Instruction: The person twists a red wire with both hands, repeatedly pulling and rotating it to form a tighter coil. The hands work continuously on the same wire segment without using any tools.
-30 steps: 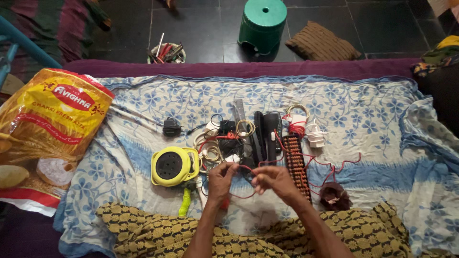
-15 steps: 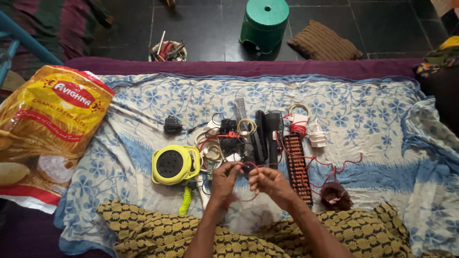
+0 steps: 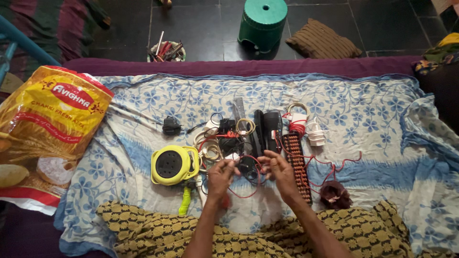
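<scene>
A thin red wire (image 3: 243,193) is held between the two hands over the near middle of the blue-flowered sheet (image 3: 373,119), where it hangs in a loop between them. The left hand (image 3: 221,177) is closed in a narrow pinch on one part of the wire, and the right hand (image 3: 281,173) is curled loosely around another part, its fingers partly spread. Just beyond the fingertips a cluster of small electrical parts is laid out: a yellow round extension reel (image 3: 173,165) to the left, two black remote-shaped units (image 3: 267,131) side by side, coiled white and yellow cords (image 3: 210,148), and a brown terminal strip (image 3: 296,165) just beside the right hand. A green-handled tool (image 3: 184,200) lies near the left wrist. A dark maroon bundle (image 3: 334,195) sits toward the near right part of the sheet. A large yellow printed sack (image 3: 48,124) rests at the sheet's left edge. On the dark floor beyond the far edge, a green plastic stool (image 3: 263,21) and a bowl of tools (image 3: 166,51) are seen.
</scene>
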